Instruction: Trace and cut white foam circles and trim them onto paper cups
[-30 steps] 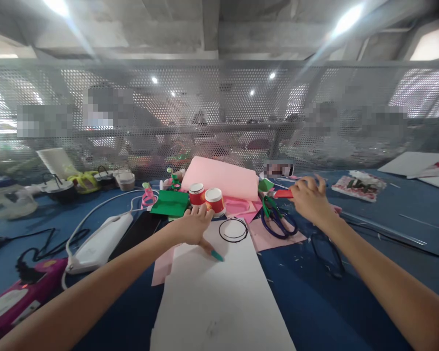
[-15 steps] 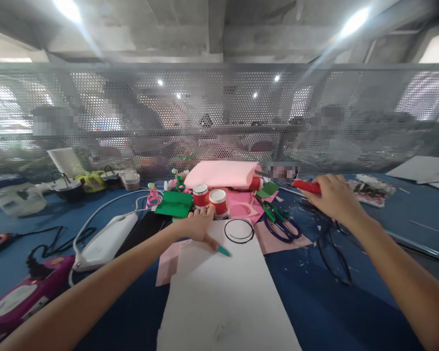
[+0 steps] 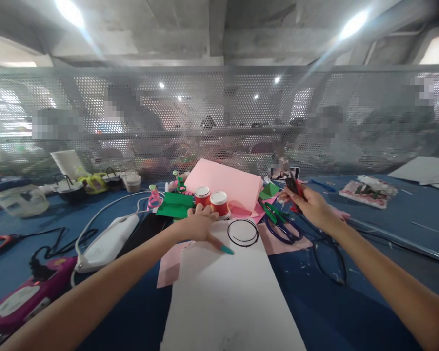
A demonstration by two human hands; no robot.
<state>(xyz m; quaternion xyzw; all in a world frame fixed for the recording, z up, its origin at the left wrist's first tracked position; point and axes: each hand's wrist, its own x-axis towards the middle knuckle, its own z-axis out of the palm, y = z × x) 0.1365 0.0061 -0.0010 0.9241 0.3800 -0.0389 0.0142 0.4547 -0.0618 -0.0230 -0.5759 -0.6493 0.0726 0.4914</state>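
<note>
Left of the white sheet (image 3: pixel 237 287), smooth with an inked black circle, lies a rounded plastic block (image 3: pixel 108 243). At the sheet's upper-left, the left hand (image 3: pixel 201 225) rests spread, grasping nothing, near red-and-white cylindrical tubs (image 3: pixel 219 201) at its far edge. To its right, loop-handled scissors (image 3: pixel 276 217) lie on pink paper (image 3: pixel 272 246); beyond, the right hand (image 3: pixel 310 205) clenches a red-and-black tool (image 3: pixel 293 187).

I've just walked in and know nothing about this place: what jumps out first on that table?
The long white sheet in the middle, with a bold black circle at its far end and the left hand spread over that end. Just beyond it, two red-and-white cups stand in front of a pink sheet. Off to the right, the right hand holds a red-and-black object.
</note>
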